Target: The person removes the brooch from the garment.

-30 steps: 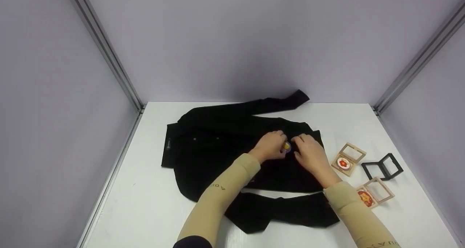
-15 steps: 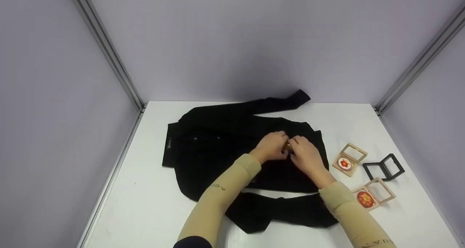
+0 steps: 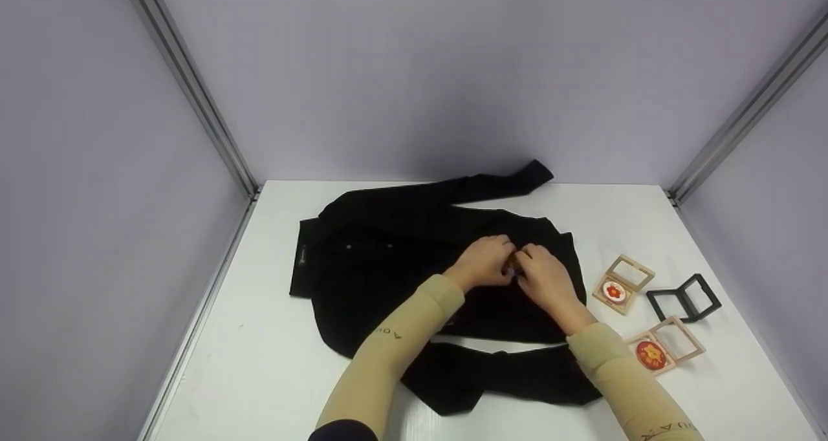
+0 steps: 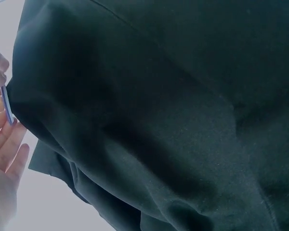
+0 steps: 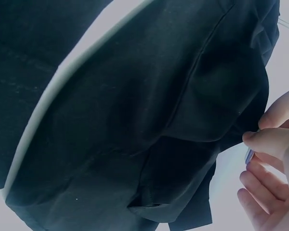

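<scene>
A black long-sleeved shirt point(image 3: 388, 286) lies spread on the white table, its collar to the left. Over its right part, both hands meet at a small round badge point(image 3: 513, 260) with a yellowish face, mostly covered by fingers. My left hand point(image 3: 486, 260) grips the badge from the left, and my right hand point(image 3: 544, 277) pinches it from the right. Seen edge-on in the left wrist view, the badge point(image 4: 7, 105) is a thin bluish-purple disc against lifted shirt cloth point(image 4: 135, 120). In the right wrist view, thumb and fingertips point(image 5: 265, 139) hold the cloth edge beside the disc.
Right of the shirt stand two open wooden-coloured cases with clear windows, each holding a red flower badge: one farther back point(image 3: 613, 291), one nearer point(image 3: 651, 355). An open black case point(image 3: 686, 297) stands beside them. Grey-lilac walls point(image 3: 414, 79) enclose the table's back and sides.
My right hand has moved left to the badge and taken hold of it, covering most of its face. The left hand has stayed at the badge. In the last half second little has moved.
</scene>
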The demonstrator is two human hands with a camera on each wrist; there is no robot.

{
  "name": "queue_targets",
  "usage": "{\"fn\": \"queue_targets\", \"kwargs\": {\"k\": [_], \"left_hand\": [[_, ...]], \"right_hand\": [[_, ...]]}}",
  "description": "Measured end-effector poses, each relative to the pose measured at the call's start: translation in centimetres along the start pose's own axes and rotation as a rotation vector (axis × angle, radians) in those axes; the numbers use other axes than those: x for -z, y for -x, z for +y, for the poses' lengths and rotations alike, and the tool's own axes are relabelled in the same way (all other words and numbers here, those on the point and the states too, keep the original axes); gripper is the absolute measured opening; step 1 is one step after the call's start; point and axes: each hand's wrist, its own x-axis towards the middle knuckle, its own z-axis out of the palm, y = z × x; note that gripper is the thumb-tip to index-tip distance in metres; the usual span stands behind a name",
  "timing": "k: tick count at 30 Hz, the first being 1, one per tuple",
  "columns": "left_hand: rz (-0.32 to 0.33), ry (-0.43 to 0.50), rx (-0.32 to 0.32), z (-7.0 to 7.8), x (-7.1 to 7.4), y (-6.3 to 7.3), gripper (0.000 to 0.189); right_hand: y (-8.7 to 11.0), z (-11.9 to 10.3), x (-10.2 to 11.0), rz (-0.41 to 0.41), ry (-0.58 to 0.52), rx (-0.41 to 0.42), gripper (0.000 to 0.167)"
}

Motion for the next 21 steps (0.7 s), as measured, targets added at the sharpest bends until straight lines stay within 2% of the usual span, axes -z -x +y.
{"fn": "queue_targets", "kwargs": {"k": [5,11,16,21], "left_hand": [[-0.009,0.024,0.006,-0.21,-0.14,0.01,0.03],[0.012,0.114,0.031,-0.46,-0.31,0.03,0.033],[0.023,0.132,0.042,-0.52,-0.41,-0.11,0.031],[-0.018,0.153,0.048,-0.54,-0.23,-0.28,0.03]], "right_hand": [[0.05,0.15,-0.26,0.035,0.007,0.03,0.026],[0.23,0.3,-0.42,0.09,-0.006,0.057,0.018],[0.43,0.5,-0.52,0.139,-0.006,0.073,0.016],[0.37,0.77,-0.64,0.188,0.007,0.063,0.014]]}}
